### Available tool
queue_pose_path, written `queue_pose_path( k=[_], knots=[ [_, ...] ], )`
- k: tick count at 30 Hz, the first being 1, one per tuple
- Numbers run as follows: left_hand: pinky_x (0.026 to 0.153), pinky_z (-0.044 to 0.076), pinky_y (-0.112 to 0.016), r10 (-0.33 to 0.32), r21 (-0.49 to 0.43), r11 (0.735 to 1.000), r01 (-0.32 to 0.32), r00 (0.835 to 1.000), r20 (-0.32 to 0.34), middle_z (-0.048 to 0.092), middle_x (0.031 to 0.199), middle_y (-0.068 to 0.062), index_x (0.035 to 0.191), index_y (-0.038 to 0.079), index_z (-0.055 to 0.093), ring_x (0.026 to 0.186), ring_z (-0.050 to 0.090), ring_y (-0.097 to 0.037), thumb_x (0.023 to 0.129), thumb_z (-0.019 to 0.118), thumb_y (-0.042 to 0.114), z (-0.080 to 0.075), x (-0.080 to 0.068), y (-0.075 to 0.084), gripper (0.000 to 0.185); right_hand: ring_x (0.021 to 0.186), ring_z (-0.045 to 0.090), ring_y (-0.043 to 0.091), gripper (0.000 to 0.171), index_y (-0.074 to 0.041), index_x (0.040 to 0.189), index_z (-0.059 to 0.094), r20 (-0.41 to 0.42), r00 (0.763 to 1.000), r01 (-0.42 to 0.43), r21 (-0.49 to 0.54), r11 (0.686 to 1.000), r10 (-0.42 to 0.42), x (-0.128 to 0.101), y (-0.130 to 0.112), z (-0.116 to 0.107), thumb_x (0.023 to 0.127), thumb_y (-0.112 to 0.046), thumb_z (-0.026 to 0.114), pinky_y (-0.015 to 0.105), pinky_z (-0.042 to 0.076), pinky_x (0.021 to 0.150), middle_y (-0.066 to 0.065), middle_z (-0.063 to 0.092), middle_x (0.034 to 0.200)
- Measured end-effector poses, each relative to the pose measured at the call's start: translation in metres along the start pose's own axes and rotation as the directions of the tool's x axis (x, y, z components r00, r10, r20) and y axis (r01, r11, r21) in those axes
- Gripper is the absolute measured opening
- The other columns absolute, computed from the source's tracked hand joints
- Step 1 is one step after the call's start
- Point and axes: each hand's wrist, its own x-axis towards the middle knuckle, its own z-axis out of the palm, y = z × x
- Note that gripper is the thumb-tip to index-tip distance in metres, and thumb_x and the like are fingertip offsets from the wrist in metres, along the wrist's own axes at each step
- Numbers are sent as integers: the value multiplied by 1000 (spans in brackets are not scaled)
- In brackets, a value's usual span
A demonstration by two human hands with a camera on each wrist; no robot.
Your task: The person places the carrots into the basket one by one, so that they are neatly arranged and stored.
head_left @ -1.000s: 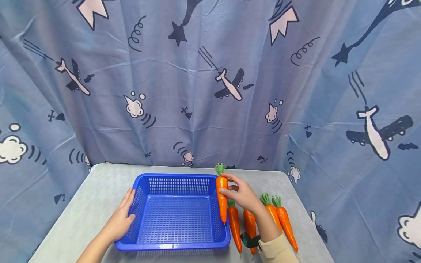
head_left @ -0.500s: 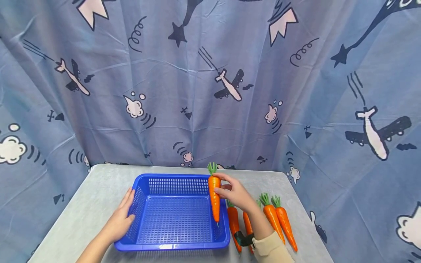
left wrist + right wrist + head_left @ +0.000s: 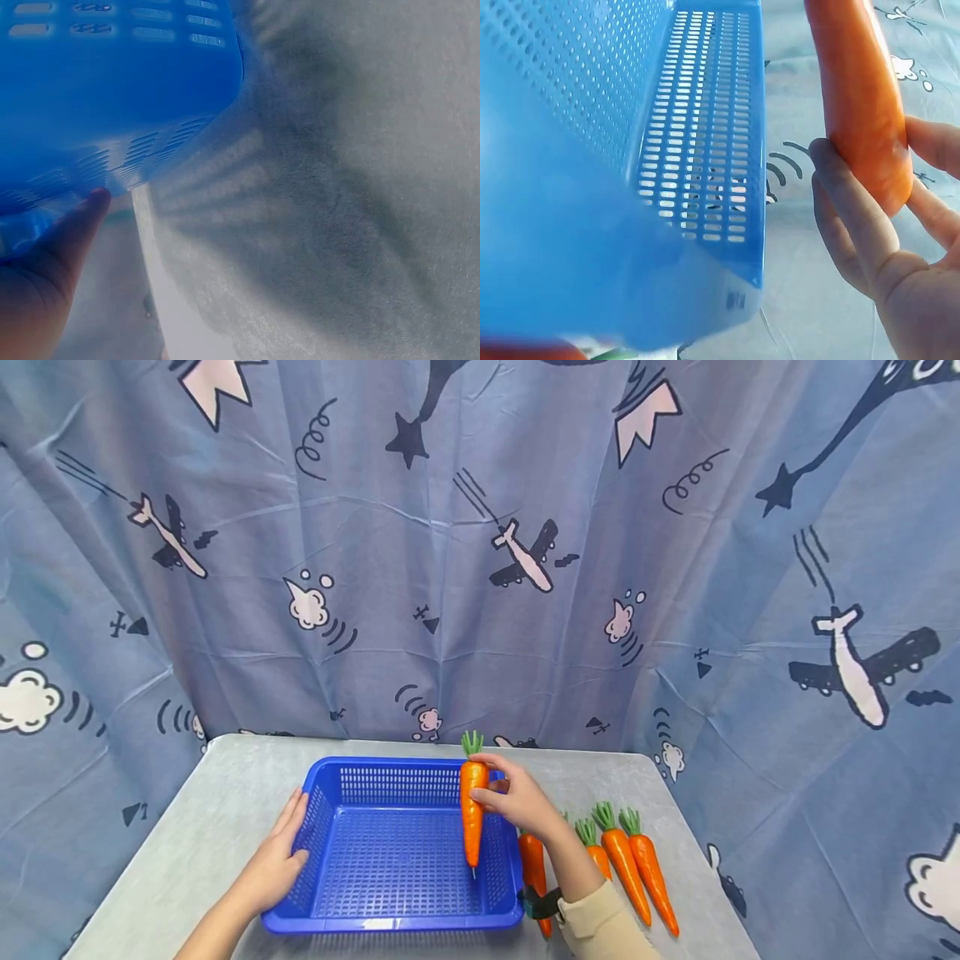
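Note:
In the head view a blue plastic basket (image 3: 375, 924) with slotted walls stands on the table. My right hand (image 3: 513, 797) holds an orange carrot (image 3: 472, 810) with green stalks between thumb and fingers. The carrot hangs over the basket's right side, stalks at the far end and tip toward me. In the right wrist view the fingers (image 3: 855, 217) grip the carrot (image 3: 866, 97) near its thick end, beside the slotted wall. My left hand (image 3: 272, 864) holds the basket's left rim, fingers along the outside and thumb over the edge. In the left wrist view one digit touches the basket (image 3: 112, 82).
Several more carrots (image 3: 651, 877) lie to the right of the basket on the pale grey table (image 3: 195, 835), some partly hidden by my right forearm. A blue patterned curtain (image 3: 375, 568) rises behind and beside the table.
My right hand has moved left with the carrot, from the basket's right rim to over its inside. The left hand and the basket have stayed in place.

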Motion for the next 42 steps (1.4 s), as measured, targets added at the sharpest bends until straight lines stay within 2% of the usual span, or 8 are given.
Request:
queue_pose_path(
  k=[5, 11, 18, 25, 30, 32, 36, 42],
  knots=[
    [114, 18, -70, -1, -3, 1000, 1, 1000, -1, 7, 169, -21, 159, -3, 18, 148, 15, -55, 84, 55, -8, 1, -1, 0, 84, 95, 68, 27, 52, -8, 142, 54, 5, 1000, 25, -12, 1000, -25, 5, -2, 7, 93, -15, 71, 38, 64, 78, 20, 58, 132],
    [114, 19, -71, 3, 1, 1000, -3, 1000, -1, 7, 169, -21, 159, -3, 18, 148, 15, -55, 84, 55, -8, -1, 0, 0, 84, 98, 68, 33, 53, -7, 142, 52, -8, 999, 41, -15, 999, -41, 11, -5, 18, 93, -14, 71, 45, 64, 77, 20, 57, 132],
    [122, 12, -57, 11, -6, 1000, -11, 1000, -8, 8, 168, -22, 159, -4, 19, 148, 15, -55, 85, 54, -7, 0, 0, 0, 82, 96, 69, 32, 53, -6, 140, 54, -18, 999, 46, -4, 999, -46, 21, -7, 31, 91, -13, 73, 35, 64, 73, 21, 60, 128],
    [125, 10, -49, 20, -4, 1000, -20, 1000, -14, 9, 168, -23, 158, -5, 20, 147, 16, -56, 86, 54, -7, 0, -1, 0, 81, 99, 70, 31, 51, -8, 139, 55, 8, 1000, 30, 17, 999, -30, 31, -13, 48, 92, -16, 73, 43, 64, 77, 22, 60, 127],
    [118, 14, -66, -3, -11, 1000, 3, 1000, 6, 6, 168, -23, 159, -5, 18, 148, 14, -55, 86, 54, -8, -1, -1, 2, 82, 96, 71, 30, 46, -6, 138, 55, 26, 999, 23, 58, 998, -25, 37, -16, 58, 94, -12, 68, 50, 62, 79, 24, 59, 126],
    [116, 16, -70, -9, -10, 1000, 10, 1000, 12, 6, 168, -23, 159, -5, 17, 148, 13, -56, 85, 54, -8, -1, 0, 2, 82, 96, 71, 30, 45, -4, 138, 54, 35, 999, 25, 64, 998, -28, 38, -18, 62, 95, -9, 65, 48, 63, 78, 24, 58, 128],
    [115, 17, -71, -12, -8, 1000, 12, 1000, 15, 6, 168, -22, 158, -6, 17, 148, 13, -56, 85, 54, -8, -1, 0, 3, 82, 96, 71, 32, 43, -2, 139, 53, 50, 998, 30, 82, 996, -35, 42, -20, 67, 96, -4, 62, 49, 63, 77, 24, 56, 131],
    [115, 17, -70, -6, -6, 1000, 6, 1000, 10, 6, 169, -22, 159, -5, 17, 148, 14, -55, 85, 54, -7, -1, 0, 2, 82, 93, 71, 29, 42, -6, 135, 57, 74, 997, 23, 74, 997, -29, 49, -18, 77, 95, -7, 66, 45, 64, 74, 21, 56, 131]
  ],
)
